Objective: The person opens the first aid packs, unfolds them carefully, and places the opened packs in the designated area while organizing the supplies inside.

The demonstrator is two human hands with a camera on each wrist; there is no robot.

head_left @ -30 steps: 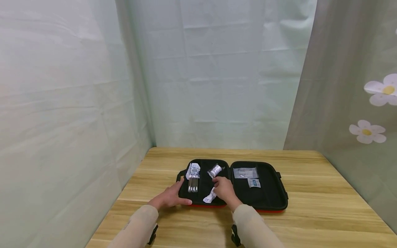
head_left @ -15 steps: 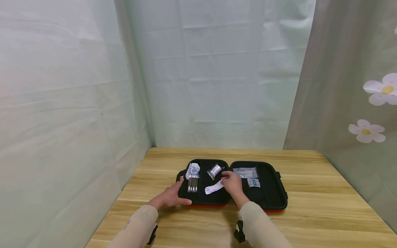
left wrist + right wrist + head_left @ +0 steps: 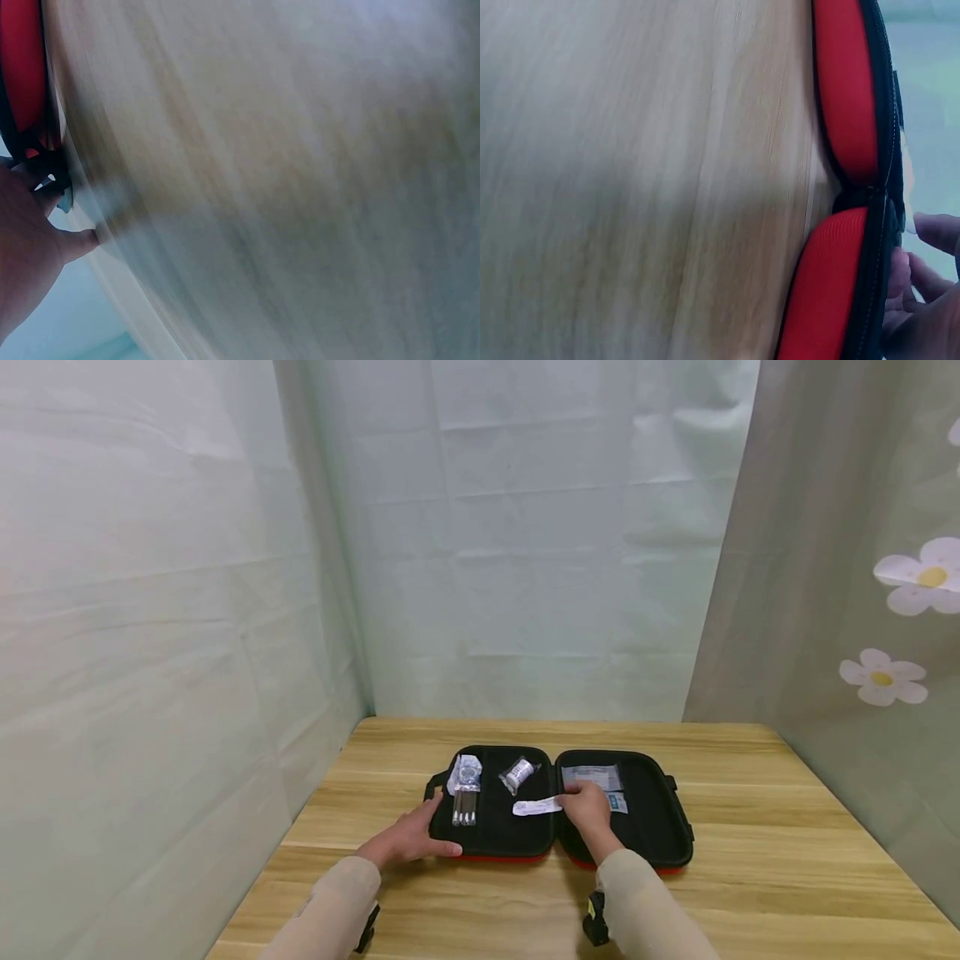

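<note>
A zip case [image 3: 498,841], black inside and red outside, lies unfolded on the table. My right hand [image 3: 588,812] pinches one end of a white paper-wrapped strip [image 3: 536,807] with faint print, over the hinge between the halves. Fingers of my left hand [image 3: 408,837] rest on the left half's edge, the thumb stretched along its front corner. In the left half lie a clear-wrapped bandage roll [image 3: 519,772] and a clear packet of white-tipped sticks [image 3: 465,806]. The right wrist view shows the case's red shell [image 3: 847,90] with the right fingertips [image 3: 922,223] beyond it.
The right half holds a flat clear pouch [image 3: 592,775] and a small white-and-blue packet [image 3: 618,802], partly behind the right hand. The wooden table [image 3: 795,860] reaches back to a pale curtain [image 3: 525,568], with more curtain along both sides.
My right hand has moved right with the white strip, from over the left half to the hinge, and the strip now lies straighter and more level. The left hand stays in place.
</note>
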